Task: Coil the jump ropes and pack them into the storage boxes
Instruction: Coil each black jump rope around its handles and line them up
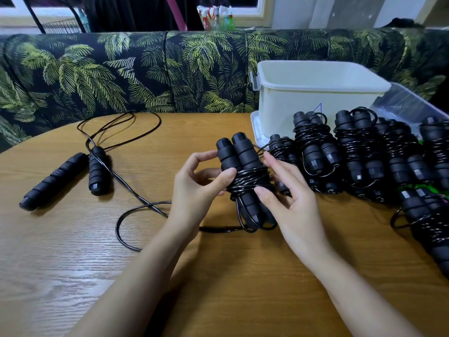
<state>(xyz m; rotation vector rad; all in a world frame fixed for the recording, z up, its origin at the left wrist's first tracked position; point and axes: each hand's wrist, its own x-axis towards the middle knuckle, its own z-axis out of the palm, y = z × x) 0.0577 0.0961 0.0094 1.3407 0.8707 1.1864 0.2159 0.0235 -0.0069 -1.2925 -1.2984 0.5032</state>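
Fingers [204, 155] of the left hand [199, 188] and right hand [294, 203] clasp the coiled jump rope [245, 166] over the table [218, 276], near the storage box [315, 93]. The handles look light and grippy. The cord seems springy, so hold across the wraps.

Legible text: none.
White box [279, 105]: blue pen mark [318, 107] on near wall, triangle-like outline, lower part hidden behind rope bundles [315, 142]; no letters or digits.
Bottles [218, 19] at window: coloured labels, too small and blurred to read.
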